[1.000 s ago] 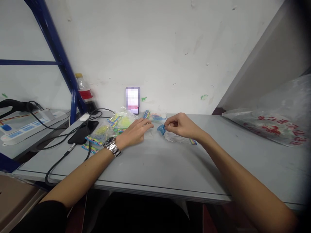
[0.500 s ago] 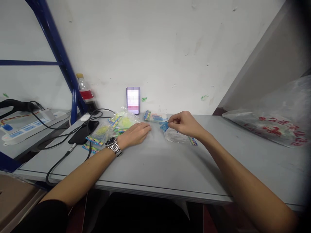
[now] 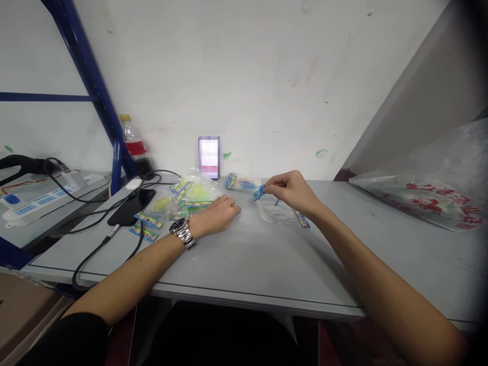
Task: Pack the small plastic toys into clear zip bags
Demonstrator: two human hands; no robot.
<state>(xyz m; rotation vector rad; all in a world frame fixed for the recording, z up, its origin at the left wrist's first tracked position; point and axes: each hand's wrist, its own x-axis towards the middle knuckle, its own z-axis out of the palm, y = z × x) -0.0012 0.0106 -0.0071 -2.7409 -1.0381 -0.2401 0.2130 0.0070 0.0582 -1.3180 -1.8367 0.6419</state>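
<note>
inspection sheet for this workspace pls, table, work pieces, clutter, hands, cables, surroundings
Surface: flat grey tabletop, scattered items on it
Job's things: small, twisted blue piece; clear plastic packet with multicoloured strip lying below the right hand
Clutter: clear plastic packets with yellow-green contents; clear plastic bottle with yellow cap and red label; flat-lying black phone
Grip: right pinches the blue piece; left hand palm down, nothing seen held
Cables: black cables looping near the phone
Surroundings: scuffed white wall; blue metal frame
</note>
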